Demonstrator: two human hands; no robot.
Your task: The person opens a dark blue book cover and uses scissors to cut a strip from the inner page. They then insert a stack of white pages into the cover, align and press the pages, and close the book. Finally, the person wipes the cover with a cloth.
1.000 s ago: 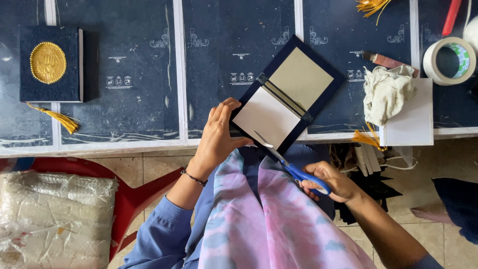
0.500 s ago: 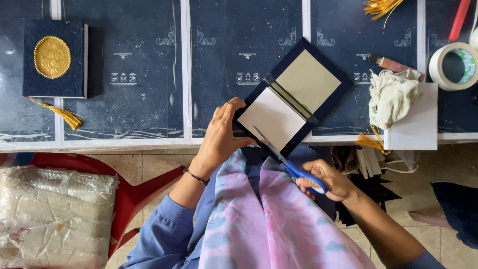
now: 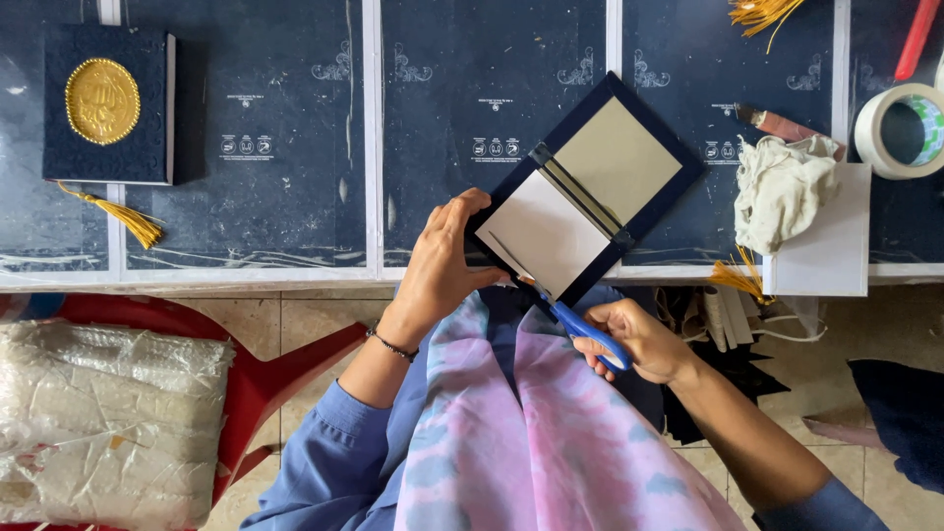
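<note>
Blue-handled scissors (image 3: 588, 332) in right hand (image 3: 639, 341), blades half hidden, left hand (image 3: 440, 265) fingers gripping open cover (image 3: 587, 190)

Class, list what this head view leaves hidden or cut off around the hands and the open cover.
- Scissors blade tips: blurred against the open cover.
- Right hand fingers: hidden in the blue handles.
- Cover's near-left corner: behind the left hand.
- Tape roll: cut by the right edge.
- Yellow threads: cut by the top edge.
</note>
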